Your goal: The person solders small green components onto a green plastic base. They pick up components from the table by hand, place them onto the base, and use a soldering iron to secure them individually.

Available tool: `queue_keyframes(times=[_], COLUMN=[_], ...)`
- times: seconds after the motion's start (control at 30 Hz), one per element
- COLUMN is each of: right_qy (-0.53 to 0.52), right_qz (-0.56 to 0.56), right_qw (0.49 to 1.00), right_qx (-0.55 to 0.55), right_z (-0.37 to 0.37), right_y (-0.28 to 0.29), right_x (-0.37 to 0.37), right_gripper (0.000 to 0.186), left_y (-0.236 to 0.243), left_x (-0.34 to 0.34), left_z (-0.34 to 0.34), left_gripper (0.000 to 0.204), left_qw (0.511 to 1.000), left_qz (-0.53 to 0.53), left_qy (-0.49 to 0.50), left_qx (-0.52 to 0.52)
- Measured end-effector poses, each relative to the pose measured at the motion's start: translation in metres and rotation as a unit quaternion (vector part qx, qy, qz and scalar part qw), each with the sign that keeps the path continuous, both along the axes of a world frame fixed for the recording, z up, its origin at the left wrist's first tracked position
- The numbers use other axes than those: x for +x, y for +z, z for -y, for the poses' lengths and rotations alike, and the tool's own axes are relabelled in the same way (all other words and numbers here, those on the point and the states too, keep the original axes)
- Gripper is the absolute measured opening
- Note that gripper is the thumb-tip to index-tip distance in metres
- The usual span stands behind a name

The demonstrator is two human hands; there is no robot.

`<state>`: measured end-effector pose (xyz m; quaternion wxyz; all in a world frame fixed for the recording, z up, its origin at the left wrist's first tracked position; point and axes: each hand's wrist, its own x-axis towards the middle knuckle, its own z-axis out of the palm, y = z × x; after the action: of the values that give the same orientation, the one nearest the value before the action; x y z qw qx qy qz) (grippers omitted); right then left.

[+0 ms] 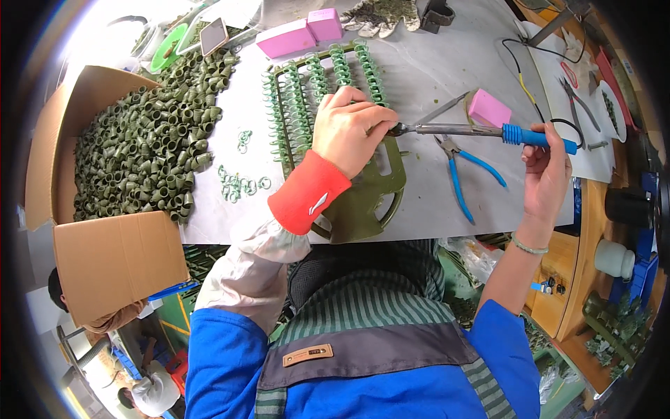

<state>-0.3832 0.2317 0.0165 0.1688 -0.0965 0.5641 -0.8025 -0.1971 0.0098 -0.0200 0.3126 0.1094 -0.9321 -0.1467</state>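
My right hand (545,178) is closed round the blue handle of a soldering iron (453,130), whose metal shaft points left. At its tip my left hand (352,131), with a red wristband, is closed in a pinch; a small dark piece shows at the fingertips, too hidden to name. Under the left hand lies an olive-green plastic frame (356,216) with a rounded, handle-like near end. Rows of pale green rings (296,94) stand along its bars. Blue-handled cutting pliers (466,167) lie spread below the iron.
A cardboard box (115,251) on its side spills many olive plastic fittings (150,150) on the left. Loose green rings (241,185) lie beside the frame. Pink blocks (286,40), a second pink block (490,108), a glove (384,15) and other pliers (579,105) surround the work.
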Motion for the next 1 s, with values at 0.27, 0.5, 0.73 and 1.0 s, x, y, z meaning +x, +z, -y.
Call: queue_keyframes(times=[0.27, 0.5, 0.73, 1.0], right_qy=[-0.026, -0.007, 0.013, 0.000], right_qz=[0.004, 0.019, 0.022, 0.023], right_qw=[1.000, 0.999, 0.999, 1.000], right_qx=[0.001, -0.028, -0.029, -0.019], right_z=[-0.047, -0.044, -0.046, -0.044], right_y=[-0.015, -0.010, -0.010, 0.000], right_x=[-0.039, -0.029, -0.029, -0.019], right_gripper=[0.024, 0.021, 0.021, 0.022], left_y=[0.012, 0.040, 0.000, -0.028], left_x=[0.011, 0.151, 0.195, 0.187], left_z=[0.010, 0.068, 0.047, 0.031], left_gripper=[0.010, 0.013, 0.026, 0.020], left_qw=[0.999, 0.934, 0.952, 0.958], left_qz=[0.009, 0.118, 0.226, 0.199], left_qy=[-0.012, 0.217, 0.149, 0.202], left_qx=[-0.029, 0.257, 0.140, -0.038])
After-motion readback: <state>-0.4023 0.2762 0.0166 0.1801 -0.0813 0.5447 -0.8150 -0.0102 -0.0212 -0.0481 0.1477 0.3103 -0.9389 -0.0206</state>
